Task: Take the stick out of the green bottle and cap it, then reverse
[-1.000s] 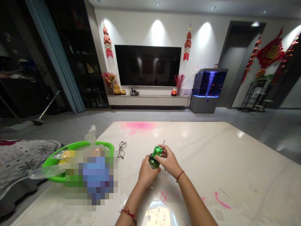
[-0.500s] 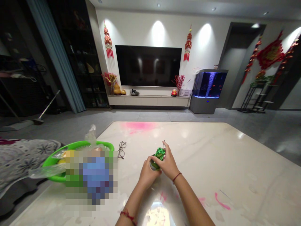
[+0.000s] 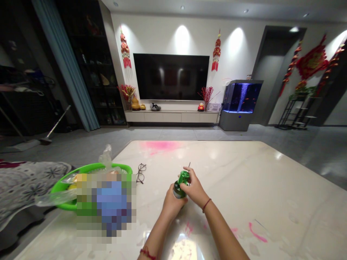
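A small dark green container [image 3: 179,190] with a shiny bright green top [image 3: 184,176] is held above the middle of the pale table. My left hand [image 3: 172,203] wraps round its lower body from the left. The fingers of my right hand [image 3: 195,186] are closed on the shiny green top from the right. A thin dark stick-like piece shows just beyond my right fingers; whether it is held cannot be made out.
A green basket [image 3: 62,206] with plastic bags and a pixelated blue area stands at the table's left. Eyeglasses [image 3: 141,173] lie beside it. Pink stains mark the marble-like table [image 3: 271,184]. A patterned cloth [image 3: 32,180] is at far left.
My right fingers have shifted on the green top, which now looks more upright and shows more clearly. My left hand keeps its hold on the body and has moved slightly right.
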`<state>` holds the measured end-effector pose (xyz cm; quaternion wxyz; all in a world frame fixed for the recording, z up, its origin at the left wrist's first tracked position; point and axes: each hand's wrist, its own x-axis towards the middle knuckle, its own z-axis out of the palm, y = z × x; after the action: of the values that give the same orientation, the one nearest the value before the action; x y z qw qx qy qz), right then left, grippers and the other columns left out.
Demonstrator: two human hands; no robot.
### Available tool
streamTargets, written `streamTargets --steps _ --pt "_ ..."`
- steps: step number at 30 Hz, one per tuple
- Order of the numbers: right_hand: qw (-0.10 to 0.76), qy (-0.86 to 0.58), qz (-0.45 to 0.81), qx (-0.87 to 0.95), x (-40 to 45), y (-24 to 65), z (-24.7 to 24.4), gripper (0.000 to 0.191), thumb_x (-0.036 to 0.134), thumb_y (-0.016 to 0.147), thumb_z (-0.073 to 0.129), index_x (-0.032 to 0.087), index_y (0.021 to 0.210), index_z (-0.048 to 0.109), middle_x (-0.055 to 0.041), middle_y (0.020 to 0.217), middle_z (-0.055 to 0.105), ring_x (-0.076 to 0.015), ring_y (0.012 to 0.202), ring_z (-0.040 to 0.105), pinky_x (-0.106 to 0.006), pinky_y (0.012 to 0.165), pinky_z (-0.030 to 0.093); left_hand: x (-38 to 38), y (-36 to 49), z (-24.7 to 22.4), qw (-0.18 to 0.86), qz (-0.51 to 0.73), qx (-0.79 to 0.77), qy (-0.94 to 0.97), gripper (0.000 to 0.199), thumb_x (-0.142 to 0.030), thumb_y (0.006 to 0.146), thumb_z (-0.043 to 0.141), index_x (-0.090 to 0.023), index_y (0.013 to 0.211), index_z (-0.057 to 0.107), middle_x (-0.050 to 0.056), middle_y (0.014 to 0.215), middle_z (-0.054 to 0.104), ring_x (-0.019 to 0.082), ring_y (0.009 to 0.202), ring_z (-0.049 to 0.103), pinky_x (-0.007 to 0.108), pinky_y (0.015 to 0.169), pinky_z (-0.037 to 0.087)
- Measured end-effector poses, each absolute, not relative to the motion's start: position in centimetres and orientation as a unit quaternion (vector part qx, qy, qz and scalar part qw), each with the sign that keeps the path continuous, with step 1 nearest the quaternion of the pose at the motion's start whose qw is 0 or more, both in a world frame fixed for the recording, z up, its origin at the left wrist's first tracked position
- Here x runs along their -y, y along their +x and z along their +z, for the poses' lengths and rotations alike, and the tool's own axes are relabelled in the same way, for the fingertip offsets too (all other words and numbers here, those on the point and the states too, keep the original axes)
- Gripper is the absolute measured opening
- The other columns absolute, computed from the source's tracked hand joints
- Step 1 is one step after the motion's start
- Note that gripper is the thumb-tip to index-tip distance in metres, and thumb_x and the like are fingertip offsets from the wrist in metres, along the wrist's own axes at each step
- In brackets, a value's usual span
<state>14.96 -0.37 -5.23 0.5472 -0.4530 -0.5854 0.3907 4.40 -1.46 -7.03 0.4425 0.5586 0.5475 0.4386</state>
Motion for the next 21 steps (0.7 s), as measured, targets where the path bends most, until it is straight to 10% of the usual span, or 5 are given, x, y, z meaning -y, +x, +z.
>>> streamTargets --steps 9,21 --pt "0.557 -0.524 0.296 0.572 0.49 14.81 -5.06 0.061 0.032 0.057 0.07 0.018 0.111 0.046 -0.0059 0.097 0.055 -0.0182 0.084 0.055 -0.034 0.08 0.046 1.33 4.54 -7.28 0.452 0.44 -0.535 0.562 0.042 -0.006 0.05 0.06 -0.014 0.09 0.049 0.003 0.078 0.062 0.015 0.069 0.058 0.024 0.061 0.044" --pt "0.554 -0.463 0.353 0.596 0.07 15.31 -5.4 0.049 0.013 0.061 0.057 0.02 0.108 0.046 -0.0023 0.09 0.061 -0.0149 0.082 0.059 -0.032 0.083 0.046 1.44 4.31 -7.13 0.445 0.445 -0.546 0.554 0.04 -0.003 0.048 0.058 -0.015 0.086 0.051 0.0 0.072 0.061 0.014 0.066 0.058 0.023 0.059 0.043"
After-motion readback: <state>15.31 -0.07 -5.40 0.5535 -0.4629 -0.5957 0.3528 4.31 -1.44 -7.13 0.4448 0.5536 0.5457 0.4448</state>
